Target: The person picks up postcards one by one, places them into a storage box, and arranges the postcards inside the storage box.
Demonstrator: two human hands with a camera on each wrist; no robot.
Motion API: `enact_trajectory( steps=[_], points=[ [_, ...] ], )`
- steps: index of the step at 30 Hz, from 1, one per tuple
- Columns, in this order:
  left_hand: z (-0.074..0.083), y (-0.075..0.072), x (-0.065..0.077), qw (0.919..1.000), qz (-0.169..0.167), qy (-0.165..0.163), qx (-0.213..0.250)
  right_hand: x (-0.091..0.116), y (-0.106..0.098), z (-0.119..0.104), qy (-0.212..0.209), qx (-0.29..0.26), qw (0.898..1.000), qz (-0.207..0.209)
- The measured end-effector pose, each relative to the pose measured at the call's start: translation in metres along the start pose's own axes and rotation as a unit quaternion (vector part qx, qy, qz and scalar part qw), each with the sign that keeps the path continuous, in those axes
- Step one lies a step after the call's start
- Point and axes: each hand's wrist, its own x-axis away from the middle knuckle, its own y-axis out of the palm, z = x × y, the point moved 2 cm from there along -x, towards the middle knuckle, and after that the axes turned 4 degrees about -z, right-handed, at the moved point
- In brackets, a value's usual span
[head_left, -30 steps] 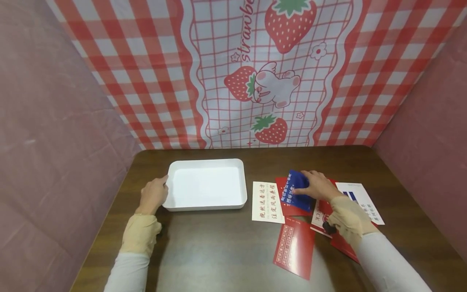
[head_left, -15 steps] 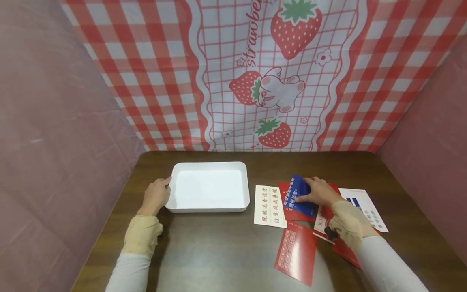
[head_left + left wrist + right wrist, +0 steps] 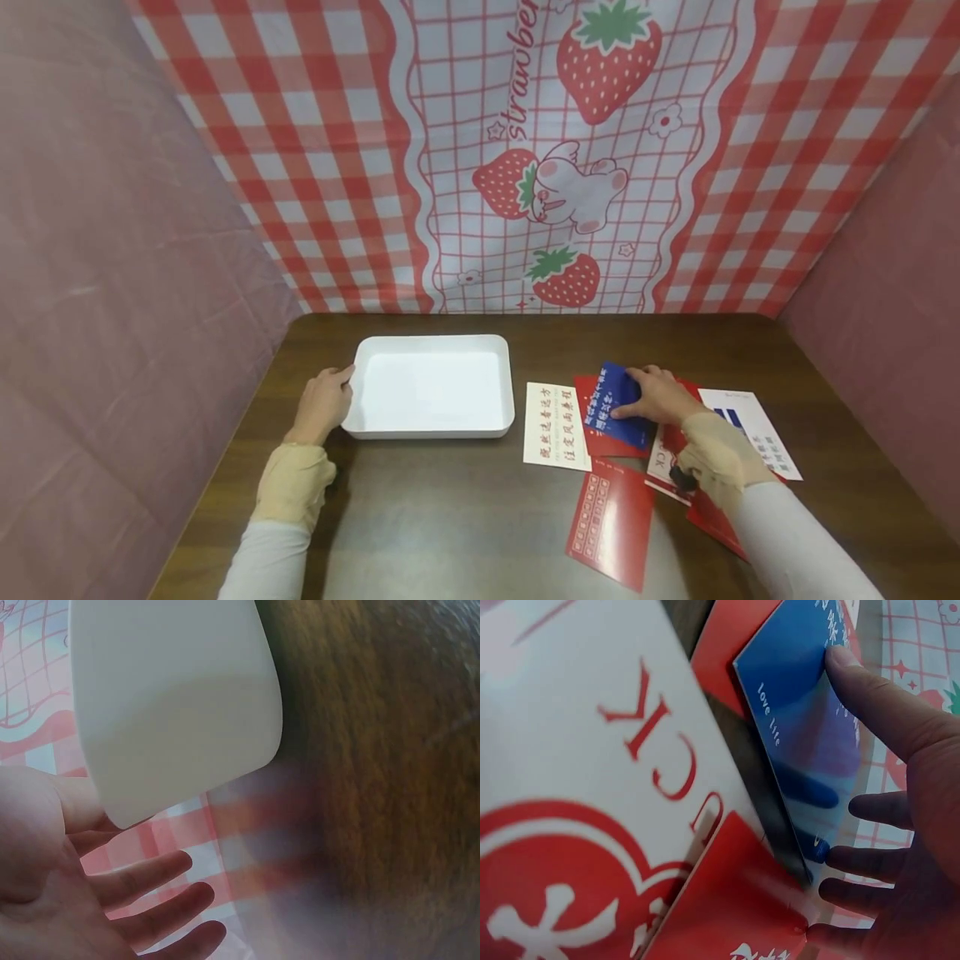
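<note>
On the table's left side is a shallow white tray (image 3: 431, 387). My left hand (image 3: 322, 404) holds its left rim; in the left wrist view the thumb and a finger reach behind the white wall (image 3: 180, 712), while the other fingers (image 3: 150, 877) are spread apart from it. On the right, my right hand (image 3: 663, 396) touches a blue card (image 3: 615, 400) lying over a red card (image 3: 592, 442). The right wrist view shows the thumb on the blue face (image 3: 795, 712) and straight fingers (image 3: 870, 862) at its edge.
A cream card (image 3: 547, 425) with red writing lies between tray and pile. Nearer me is another red card (image 3: 611, 521). A white card with blue marks (image 3: 757, 433) lies to the right; a white-and-red card (image 3: 607, 765) is partly beneath my right wrist.
The head view has shifted slightly, so everything sits a little lower and further right. The blue card looks flatter now. Both hands keep nearly the same places.
</note>
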Motion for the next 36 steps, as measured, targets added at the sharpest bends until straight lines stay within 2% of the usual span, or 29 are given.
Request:
enact_trajectory(
  steps=[4, 11, 22, 29, 36],
  points=[
    [0.001, 0.001, 0.000, 1.0000, -0.004, -0.004, 0.004, -0.001, -0.001, 0.004, 0.001, 0.004, 1.000, -0.006],
    [0.001, -0.001, 0.000, 0.9999, 0.005, -0.005, 0.009, -0.005, -0.004, 0.003, -0.016, 0.039, 0.999, 0.010],
    [0.002, -0.002, 0.001, 0.9999, 0.008, 0.003, 0.006, -0.007, -0.006, 0.003, -0.010, 0.058, 0.998, 0.008],
    [0.002, -0.001, 0.001, 1.0000, 0.003, -0.001, 0.004, -0.007, -0.011, 0.003, -0.032, 0.081, 0.995, 0.048],
    [0.003, -0.002, 0.001, 1.0000, 0.001, 0.004, 0.000, -0.005, -0.013, 0.001, -0.026, 0.058, 0.997, 0.048]
  ],
)
